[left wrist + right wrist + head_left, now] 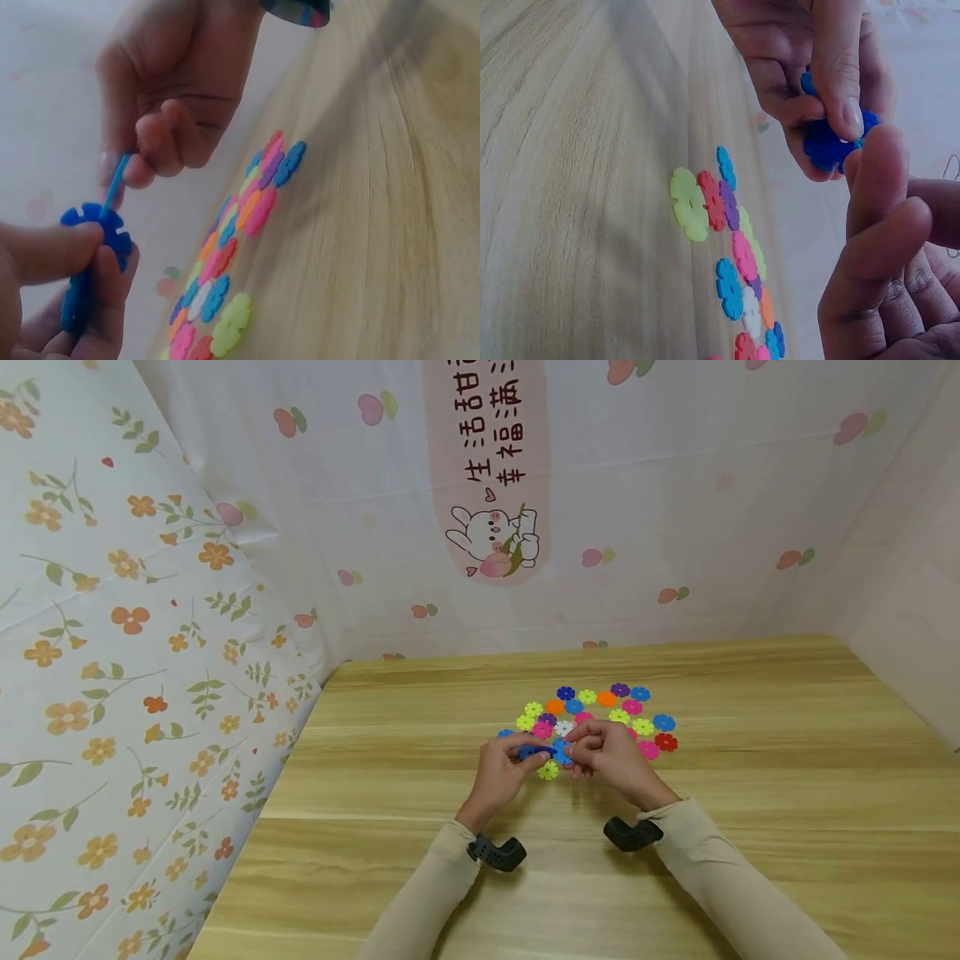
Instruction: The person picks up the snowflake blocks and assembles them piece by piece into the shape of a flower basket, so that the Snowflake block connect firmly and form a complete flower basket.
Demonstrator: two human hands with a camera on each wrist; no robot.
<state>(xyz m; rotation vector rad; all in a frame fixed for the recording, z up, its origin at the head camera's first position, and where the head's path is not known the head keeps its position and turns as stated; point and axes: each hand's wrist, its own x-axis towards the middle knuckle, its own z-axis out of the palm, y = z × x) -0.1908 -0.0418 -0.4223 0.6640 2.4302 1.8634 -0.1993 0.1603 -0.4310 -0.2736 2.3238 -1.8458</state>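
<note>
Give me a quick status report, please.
Left hand pinches dark-blue disc. Right hand pinches light-blue disc, edges seemingly meeting. Loose discs on table; nothing visibly between the two.

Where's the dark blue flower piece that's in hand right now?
Lower left of the left wrist view: the dark blue piece is pinched in the left hand, its rim meeting the lighter blue piece that the right hand pinches.

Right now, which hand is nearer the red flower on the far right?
Right: the right hand is left of the red flower; the left hand is farther left.
</note>
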